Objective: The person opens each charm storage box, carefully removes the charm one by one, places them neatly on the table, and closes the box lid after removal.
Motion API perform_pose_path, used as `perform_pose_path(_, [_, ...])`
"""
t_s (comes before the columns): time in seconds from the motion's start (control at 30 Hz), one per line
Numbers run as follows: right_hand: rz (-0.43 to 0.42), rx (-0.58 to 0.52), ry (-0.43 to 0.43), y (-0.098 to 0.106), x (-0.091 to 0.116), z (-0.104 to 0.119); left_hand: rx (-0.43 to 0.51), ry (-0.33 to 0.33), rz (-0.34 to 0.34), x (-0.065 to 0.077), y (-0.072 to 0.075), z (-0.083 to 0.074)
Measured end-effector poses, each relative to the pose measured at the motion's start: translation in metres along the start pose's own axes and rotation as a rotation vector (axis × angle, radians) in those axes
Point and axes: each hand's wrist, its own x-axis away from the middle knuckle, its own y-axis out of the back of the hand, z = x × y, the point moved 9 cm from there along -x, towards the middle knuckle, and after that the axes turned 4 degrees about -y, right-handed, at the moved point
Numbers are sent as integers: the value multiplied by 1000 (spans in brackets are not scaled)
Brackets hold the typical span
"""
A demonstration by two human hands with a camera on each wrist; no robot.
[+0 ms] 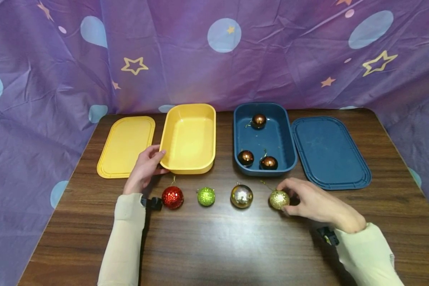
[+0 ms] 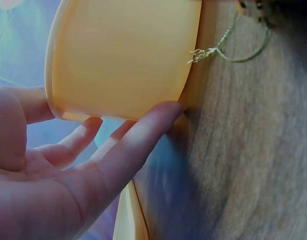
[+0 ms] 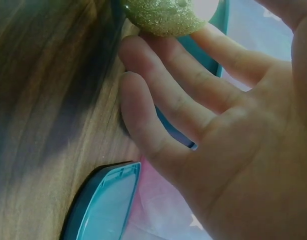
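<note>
My left hand [image 1: 145,165] holds the near left corner of the yellow container [image 1: 213,159], thumb over its rim and fingers along the outer wall. In the left wrist view the fingers [image 2: 143,137] lie against that yellow wall. My right hand [image 1: 309,198] grips a glittery gold Christmas ball [image 1: 279,200] between thumb and fingers, at the table's surface. In the right wrist view part of the gold ball [image 3: 163,17] shows at the fingertips. To its left in a row are a shiny gold ball [image 1: 241,196], a green glitter ball [image 1: 205,196] and a red ball [image 1: 172,197].
A blue container [image 1: 264,139] stands right of the yellow one, with three brown balls inside, one of them a far brown ball [image 1: 259,121]. The yellow lid [image 1: 126,147] lies at left, the blue lid [image 1: 330,151] at right. A purple cloth [image 1: 178,47] hangs behind the table.
</note>
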Motion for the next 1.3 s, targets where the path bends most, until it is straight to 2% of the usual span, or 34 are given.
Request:
perform_pose_path(0.63, [-29,19,37,1,3,3,-10,-3,2,0,-1,-2])
perform_pose_path(1.0, [-5,15,-27,-4,-6,3,-7,-11,1,0,0,-1])
perform_pose_path(1.3, [-12,9,-57,2,-4,1,4,-11,1,0,0,0])
